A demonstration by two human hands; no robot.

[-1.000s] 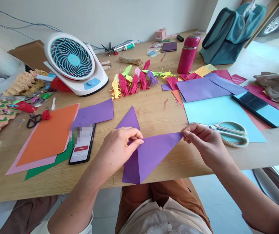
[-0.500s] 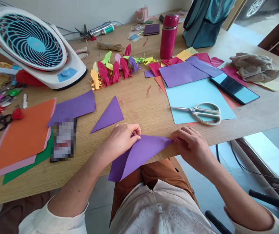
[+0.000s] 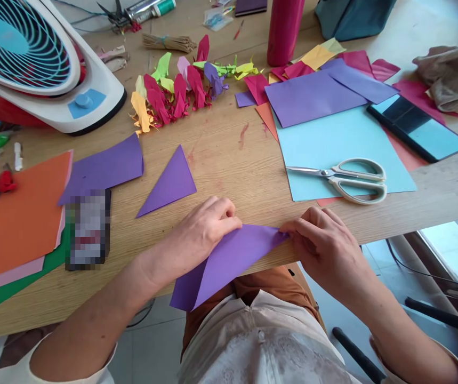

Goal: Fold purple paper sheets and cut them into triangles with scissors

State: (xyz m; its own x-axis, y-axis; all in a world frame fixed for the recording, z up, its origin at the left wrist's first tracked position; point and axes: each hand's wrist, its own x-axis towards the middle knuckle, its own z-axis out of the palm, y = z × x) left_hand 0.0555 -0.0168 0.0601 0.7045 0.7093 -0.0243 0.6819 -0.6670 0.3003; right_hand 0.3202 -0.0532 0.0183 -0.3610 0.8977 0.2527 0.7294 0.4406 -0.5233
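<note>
A sheet of purple paper (image 3: 236, 253) is folded over diagonally at the table's front edge, its lower left part hanging past the edge over my lap. My left hand (image 3: 208, 226) is closed on its upper edge, thumb and fingers at the fold. At the sheet's pointed right corner, my right hand (image 3: 320, 240) pinches the paper between thumb and fingers. A purple paper triangle (image 3: 170, 184) lies flat beyond my left hand. White-handled scissors (image 3: 343, 178) rest on a light blue sheet (image 3: 332, 144) beyond my right hand.
A white fan (image 3: 96, 109) stands at the back left. Orange paper (image 3: 24, 218) and a phone-like item (image 3: 88, 229), its face pixelated, lie at left. Folded paper pieces (image 3: 181, 96) sit mid-table, near a red bottle (image 3: 284, 32). A dark phone (image 3: 420, 128) is at right.
The view has tilted down and come closer to the table. My left hand has slid slightly right along the upper edge of the purple paper; my right hand still pinches its corner.
</note>
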